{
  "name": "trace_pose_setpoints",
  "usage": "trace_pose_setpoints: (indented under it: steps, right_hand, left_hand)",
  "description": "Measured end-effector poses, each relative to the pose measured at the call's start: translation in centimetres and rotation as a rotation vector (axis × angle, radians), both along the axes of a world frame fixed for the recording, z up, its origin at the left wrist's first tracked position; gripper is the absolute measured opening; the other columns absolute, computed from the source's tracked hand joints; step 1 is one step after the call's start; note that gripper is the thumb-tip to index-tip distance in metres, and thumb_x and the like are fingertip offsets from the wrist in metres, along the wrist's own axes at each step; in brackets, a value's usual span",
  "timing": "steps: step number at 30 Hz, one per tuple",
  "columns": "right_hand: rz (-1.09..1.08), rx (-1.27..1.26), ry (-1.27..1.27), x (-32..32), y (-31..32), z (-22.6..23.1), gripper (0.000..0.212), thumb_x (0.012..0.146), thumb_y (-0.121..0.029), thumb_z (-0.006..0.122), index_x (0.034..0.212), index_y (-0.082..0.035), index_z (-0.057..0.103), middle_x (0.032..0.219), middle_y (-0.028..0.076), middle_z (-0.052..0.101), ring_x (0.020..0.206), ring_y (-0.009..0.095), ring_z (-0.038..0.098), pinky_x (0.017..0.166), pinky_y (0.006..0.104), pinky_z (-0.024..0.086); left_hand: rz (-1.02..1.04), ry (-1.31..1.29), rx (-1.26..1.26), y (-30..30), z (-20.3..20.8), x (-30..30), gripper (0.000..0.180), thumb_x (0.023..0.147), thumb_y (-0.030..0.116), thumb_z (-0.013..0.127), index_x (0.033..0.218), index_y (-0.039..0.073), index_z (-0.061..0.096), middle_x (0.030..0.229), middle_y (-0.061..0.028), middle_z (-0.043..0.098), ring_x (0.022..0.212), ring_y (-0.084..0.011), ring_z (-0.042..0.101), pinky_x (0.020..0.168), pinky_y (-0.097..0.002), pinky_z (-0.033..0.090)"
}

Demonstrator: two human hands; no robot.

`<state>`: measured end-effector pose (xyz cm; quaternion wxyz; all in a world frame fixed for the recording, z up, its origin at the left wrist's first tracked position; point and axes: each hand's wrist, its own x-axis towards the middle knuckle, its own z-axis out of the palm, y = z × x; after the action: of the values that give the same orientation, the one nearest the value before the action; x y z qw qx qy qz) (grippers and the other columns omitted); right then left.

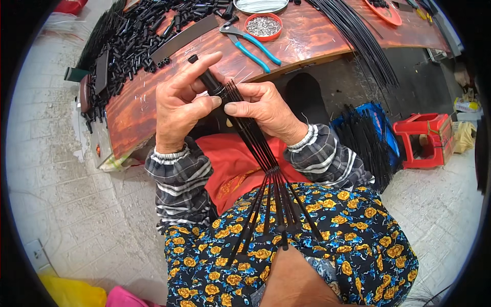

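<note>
My left hand (181,102) is closed around a black plastic tube (208,81), its index finger stretched upward beside it. My right hand (262,105) pinches the upper ends of thin black umbrella ribs (258,146) against the tube's lower end, the two thumbs nearly meeting there. From my fingers the ribs run down in a narrow bundle to a cluster of joints, then fan out over my patterned lap. What lies between the right fingertips is partly hidden.
On the wooden table (128,128) lie pliers with teal handles (261,47), a red dish (263,38) of small metal pieces, a long flat bar (185,40) and a heap of black tubes (130,43). Black rods (358,38) overhang its edge. A red stool (422,132) stands right.
</note>
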<state>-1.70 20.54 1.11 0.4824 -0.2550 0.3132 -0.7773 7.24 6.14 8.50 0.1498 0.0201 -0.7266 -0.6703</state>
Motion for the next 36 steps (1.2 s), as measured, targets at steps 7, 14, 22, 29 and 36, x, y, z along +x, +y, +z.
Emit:
trace_pose_setpoints:
  steps: [7,14,22,29,36]
  right_hand:
    - [-0.034,0.033,0.023,0.4,0.0,-0.2,0.03,0.084,-0.007,0.068,0.111,0.004,0.062,0.086,0.003,0.064,0.071,0.008,0.061,0.064,0.0207,0.051]
    - [-0.06,0.056,0.057,0.7,0.0,-0.2,0.027,0.084,-0.008,0.068,0.108,0.004,0.064,0.083,0.002,0.064,0.07,0.007,0.06,0.063,0.0205,0.051]
    - [-0.12,0.108,0.074,0.8,0.1,0.1,0.019,0.082,-0.009,0.07,0.096,0.003,0.068,0.078,0.0,0.064,0.067,0.005,0.058,0.059,0.0214,0.049]
    - [-0.109,0.091,0.119,0.7,0.1,0.2,0.023,0.084,-0.009,0.067,0.104,0.004,0.065,0.082,0.002,0.064,0.07,0.006,0.059,0.064,0.0203,0.049]
    - [-0.128,0.053,0.101,0.8,0.1,0.1,0.031,0.083,-0.008,0.069,0.11,0.006,0.061,0.086,0.002,0.064,0.072,0.006,0.06,0.065,0.0202,0.05]
  left_hand:
    - [0.144,0.017,-0.088,1.2,-0.3,0.2,0.057,0.069,-0.015,0.053,0.125,-0.003,0.055,0.098,-0.0068,0.06,0.084,-0.011,0.061,0.074,-0.0217,0.049]
    - [0.158,0.024,-0.052,1.4,-0.3,0.3,0.057,0.068,-0.015,0.052,0.124,-0.002,0.056,0.097,-0.0033,0.058,0.087,-0.0104,0.06,0.078,-0.022,0.049]
    - [0.173,-0.024,0.105,1.8,-0.5,0.4,0.061,0.07,-0.015,0.054,0.129,-0.002,0.051,0.098,-0.0037,0.057,0.091,-0.0127,0.06,0.081,-0.0237,0.049]
    - [0.187,-0.003,0.003,1.9,-0.7,0.1,0.056,0.074,-0.014,0.058,0.129,-0.003,0.051,0.097,-0.0051,0.058,0.091,-0.0146,0.062,0.079,-0.0254,0.051]
    - [0.139,-0.003,-0.055,1.3,-0.7,0.1,0.057,0.074,-0.014,0.06,0.129,-0.003,0.05,0.099,-0.0059,0.059,0.091,-0.0152,0.063,0.079,-0.0251,0.051]
